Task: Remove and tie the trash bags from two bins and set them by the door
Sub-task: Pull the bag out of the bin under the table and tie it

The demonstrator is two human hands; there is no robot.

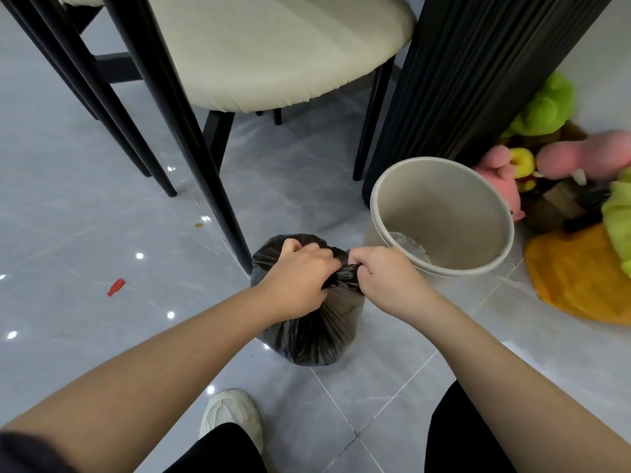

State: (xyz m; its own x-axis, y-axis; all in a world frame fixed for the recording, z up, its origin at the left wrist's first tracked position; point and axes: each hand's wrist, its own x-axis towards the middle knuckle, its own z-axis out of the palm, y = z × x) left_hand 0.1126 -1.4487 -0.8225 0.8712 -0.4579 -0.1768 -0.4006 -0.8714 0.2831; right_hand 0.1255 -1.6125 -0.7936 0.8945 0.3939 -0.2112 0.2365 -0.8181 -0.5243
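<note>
Head view. Trash bag (309,332): thin black plastic, glossy, fine pleats running up to a gathered neck; rounded, full body; standing upright on floor (85,186), just beside tip of nearest chair leg (191,138), near bin (440,206), apart from it.

L hand (300,281): fingers curled tight round bunched plastic at bag top, knuckles up. R hand (386,279): fist closed on other end of a twisted black strand at neck, thumb side toward L hand. Strand taut btwn both fists, hands nearly touching. Knot state: cannot tell, covered by fingers.

Bin: round, beige, smooth matte plastic w/ rolled rim, tilted toward camera, no black bag inside. Something clear and crinkled low on near inner wall; material unclear.

Floor: grey marble-look tile, polished, w/ point reflections of ceiling lights and thin grout lines. Small red scrap (115,287) on tile, well left of bag.

Chair seat (273,46): cream, padded, rounded edge; legs black, tapered, slanted. Table pedestal (471,73): black, vertically fluted, behind bin.

Far right: pile of plush toys (546,104), green, pink, yellow, fuzzy; orange cloth (573,285) flat on floor beside bin.

Bottom: white mesh shoe (232,414), black trouser legs.
</note>
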